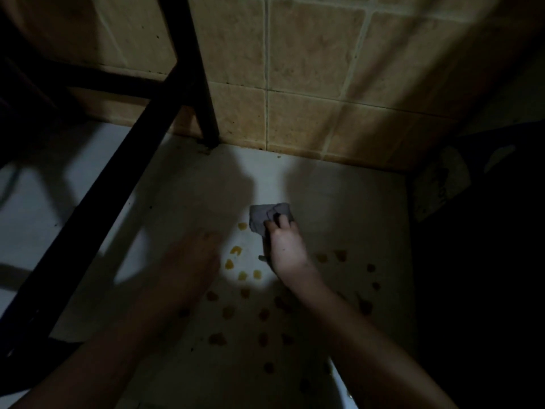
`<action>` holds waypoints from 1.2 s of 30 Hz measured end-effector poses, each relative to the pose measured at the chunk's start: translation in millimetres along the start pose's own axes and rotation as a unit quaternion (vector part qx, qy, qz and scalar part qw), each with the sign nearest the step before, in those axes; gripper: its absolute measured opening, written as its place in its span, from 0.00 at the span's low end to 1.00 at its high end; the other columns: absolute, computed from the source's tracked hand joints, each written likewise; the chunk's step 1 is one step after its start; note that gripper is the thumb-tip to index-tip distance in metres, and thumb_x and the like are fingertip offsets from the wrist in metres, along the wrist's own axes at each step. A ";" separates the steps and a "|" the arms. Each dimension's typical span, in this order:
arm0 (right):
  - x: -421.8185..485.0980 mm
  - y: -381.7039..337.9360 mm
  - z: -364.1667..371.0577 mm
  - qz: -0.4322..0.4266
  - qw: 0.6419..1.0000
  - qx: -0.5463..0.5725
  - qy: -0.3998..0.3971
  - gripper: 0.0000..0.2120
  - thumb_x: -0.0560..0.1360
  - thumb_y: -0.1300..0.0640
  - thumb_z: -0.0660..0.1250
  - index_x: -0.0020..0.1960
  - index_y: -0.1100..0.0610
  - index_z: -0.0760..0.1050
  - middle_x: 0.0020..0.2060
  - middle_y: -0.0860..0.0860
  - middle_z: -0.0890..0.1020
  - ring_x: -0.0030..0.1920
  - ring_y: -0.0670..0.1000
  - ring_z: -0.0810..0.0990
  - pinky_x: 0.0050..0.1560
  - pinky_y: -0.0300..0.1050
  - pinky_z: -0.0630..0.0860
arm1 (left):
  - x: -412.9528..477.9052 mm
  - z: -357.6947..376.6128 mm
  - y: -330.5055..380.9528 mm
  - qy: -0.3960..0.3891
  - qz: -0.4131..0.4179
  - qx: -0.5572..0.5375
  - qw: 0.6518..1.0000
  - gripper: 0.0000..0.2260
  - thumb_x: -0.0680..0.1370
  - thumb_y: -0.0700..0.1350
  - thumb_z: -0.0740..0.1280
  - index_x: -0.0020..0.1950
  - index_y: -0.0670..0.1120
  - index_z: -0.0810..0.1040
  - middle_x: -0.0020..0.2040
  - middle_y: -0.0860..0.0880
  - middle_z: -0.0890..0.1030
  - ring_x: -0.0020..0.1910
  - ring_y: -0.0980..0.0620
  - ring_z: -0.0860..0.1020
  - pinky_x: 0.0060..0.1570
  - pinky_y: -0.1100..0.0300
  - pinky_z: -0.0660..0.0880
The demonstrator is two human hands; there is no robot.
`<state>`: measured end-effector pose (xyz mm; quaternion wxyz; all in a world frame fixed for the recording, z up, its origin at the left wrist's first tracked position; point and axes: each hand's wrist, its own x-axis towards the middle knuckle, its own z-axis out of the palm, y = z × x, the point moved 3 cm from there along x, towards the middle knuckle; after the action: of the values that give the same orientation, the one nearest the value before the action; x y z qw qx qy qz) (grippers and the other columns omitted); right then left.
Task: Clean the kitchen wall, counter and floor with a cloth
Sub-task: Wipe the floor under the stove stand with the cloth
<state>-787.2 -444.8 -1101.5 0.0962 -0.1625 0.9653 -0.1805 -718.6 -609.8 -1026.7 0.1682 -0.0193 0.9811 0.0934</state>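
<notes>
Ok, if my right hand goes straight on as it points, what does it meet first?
Probably the tiled wall: the right hand, gripping the grey cloth, points across white surface toward it, though dim light blurs depth.

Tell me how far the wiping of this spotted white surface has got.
Done: the strip by the tiled wall shows no spots. In hand: the right hand grips the grey cloth at the far edge of the yellow spots. Left: many of them dot the white surface nearer the camera; the left hand, blurred, holds nothing visible.
</notes>
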 end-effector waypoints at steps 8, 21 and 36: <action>-17.1 53.7 -15.0 0.035 0.996 0.047 0.060 0.17 0.75 0.60 0.63 0.63 0.51 0.72 0.61 0.58 0.71 0.58 0.63 0.72 0.52 0.59 0.77 | -8.4 -4.5 6.9 0.019 0.019 0.021 0.999 0.20 0.81 0.48 0.57 0.73 0.47 0.64 0.72 0.45 0.66 0.71 0.47 0.63 0.68 0.53 0.62; -60.9 110.5 -28.7 0.256 0.948 0.066 0.179 0.19 0.77 0.67 0.58 0.67 0.59 0.71 0.67 0.60 0.68 0.65 0.62 0.69 0.69 0.54 0.65 | -19.9 -11.6 2.0 0.019 -0.013 -0.035 0.999 0.19 0.80 0.45 0.61 0.71 0.45 0.67 0.70 0.43 0.69 0.67 0.45 0.68 0.66 0.50 0.63; -10.7 -37.5 4.5 0.034 0.996 0.078 0.020 0.17 0.72 0.62 0.67 0.61 0.57 0.74 0.61 0.59 0.71 0.58 0.63 0.73 0.55 0.52 0.75 | -65.3 -34.9 -17.7 0.014 0.001 0.008 1.000 0.13 0.79 0.42 0.60 0.64 0.46 0.71 0.61 0.46 0.71 0.58 0.48 0.71 0.59 0.54 0.69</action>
<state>-765.7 -475.5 -1090.0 0.0951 -0.1181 0.9550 -0.2548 -667.2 -633.4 -975.8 0.1548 -0.0182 0.9840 0.0858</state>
